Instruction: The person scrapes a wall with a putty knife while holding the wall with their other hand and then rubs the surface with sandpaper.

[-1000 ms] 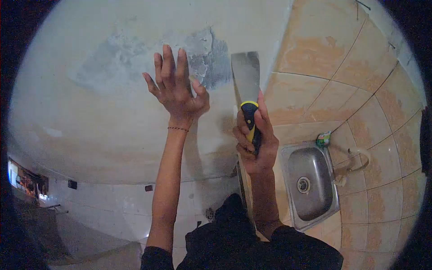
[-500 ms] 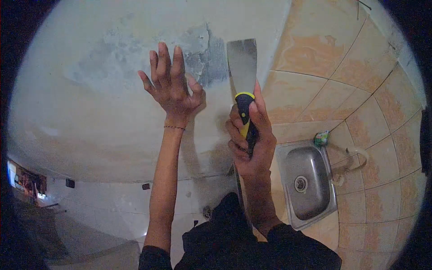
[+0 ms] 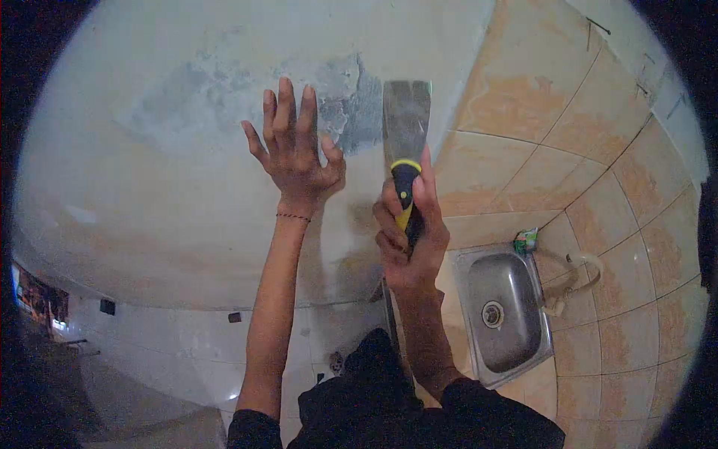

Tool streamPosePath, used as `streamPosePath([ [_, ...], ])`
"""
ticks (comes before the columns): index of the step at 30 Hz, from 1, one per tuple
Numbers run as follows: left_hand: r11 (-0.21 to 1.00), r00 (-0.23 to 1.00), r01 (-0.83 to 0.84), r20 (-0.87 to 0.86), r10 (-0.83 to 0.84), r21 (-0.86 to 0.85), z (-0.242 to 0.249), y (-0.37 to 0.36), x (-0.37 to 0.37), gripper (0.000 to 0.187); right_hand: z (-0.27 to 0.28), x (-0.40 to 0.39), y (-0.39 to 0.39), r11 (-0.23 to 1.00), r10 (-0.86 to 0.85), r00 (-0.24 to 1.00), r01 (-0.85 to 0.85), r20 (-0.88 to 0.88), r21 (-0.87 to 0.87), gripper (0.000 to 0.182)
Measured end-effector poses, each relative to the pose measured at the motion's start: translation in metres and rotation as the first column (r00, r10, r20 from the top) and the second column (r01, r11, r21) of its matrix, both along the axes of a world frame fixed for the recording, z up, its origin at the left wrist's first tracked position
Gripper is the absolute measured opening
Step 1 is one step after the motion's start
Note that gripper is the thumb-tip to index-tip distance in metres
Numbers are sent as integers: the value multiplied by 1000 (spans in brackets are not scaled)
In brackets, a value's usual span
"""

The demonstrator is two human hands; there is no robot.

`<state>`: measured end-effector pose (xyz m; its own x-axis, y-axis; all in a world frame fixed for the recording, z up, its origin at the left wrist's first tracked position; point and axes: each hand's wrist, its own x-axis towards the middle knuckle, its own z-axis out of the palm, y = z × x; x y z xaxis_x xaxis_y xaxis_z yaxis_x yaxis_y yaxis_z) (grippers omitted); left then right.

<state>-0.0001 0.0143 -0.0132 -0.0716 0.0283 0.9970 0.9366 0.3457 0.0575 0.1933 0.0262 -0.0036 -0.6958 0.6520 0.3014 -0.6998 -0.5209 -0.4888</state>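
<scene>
My right hand (image 3: 413, 232) is wrapped round the black and yellow handle of a putty knife (image 3: 406, 123). Its broad metal blade points up, close over the pale wall (image 3: 187, 224), just right of a grey patch (image 3: 364, 105) where the paint has flaked off. Ragged paint edges show along this patch. My left hand (image 3: 299, 153) lies with fingers spread against the wall, over the lower middle of the bare area, and holds nothing. A thin dark cord circles the left wrist.
To the right, a steel sink (image 3: 508, 359) is set in a tiled counter, with a faucet (image 3: 587, 269) and a green packet (image 3: 526, 240) by its rim. Orange-patterned tiles (image 3: 516, 97) cover the adjoining wall. Below lies a pale tiled floor (image 3: 179, 344).
The view has shifted slightly, so the wall patch sits lower and farther right. The putty knife is a little lower in view, still in my right hand; my left hand stays spread on the wall.
</scene>
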Motion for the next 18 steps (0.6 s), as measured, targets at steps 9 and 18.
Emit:
streamPosePath([
  [9,1000,1000,9,6,-9,6,1,0,-1,63,3,5,-2,1000,3,1000,-2,-3,7,64],
  [18,1000,1000,5,1,-5,1,-1,0,0,62,5,6,-4,999,-24,999,25,25,-38,64],
])
